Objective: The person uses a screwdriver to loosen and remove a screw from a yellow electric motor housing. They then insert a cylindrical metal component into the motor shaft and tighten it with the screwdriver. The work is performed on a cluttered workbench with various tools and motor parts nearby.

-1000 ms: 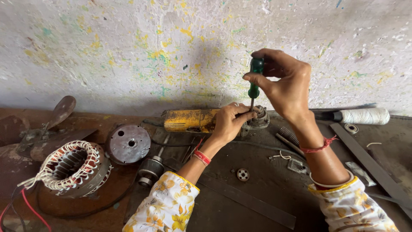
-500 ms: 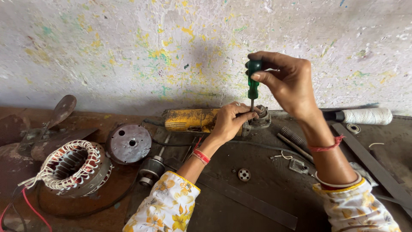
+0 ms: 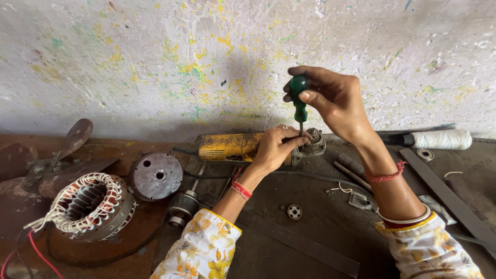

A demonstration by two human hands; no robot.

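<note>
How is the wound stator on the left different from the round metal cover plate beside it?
The wound stator is an open ring wrapped in whitish cord with red wires trailing off; the metal cover plate is a bare grey disc with small holes. The stator lies nearly flat, while the plate stands tilted. Both are round and rest untouched, away from the hands.

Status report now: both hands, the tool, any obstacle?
Right hand grips green screwdriver, upright, tip on grinder head. Left hand steadies yellow angle grinder. Nothing blocks.

Green screwdriver (image 3: 298, 98), yellow grinder (image 3: 227, 146), floral sleeves (image 3: 204, 250)
</note>
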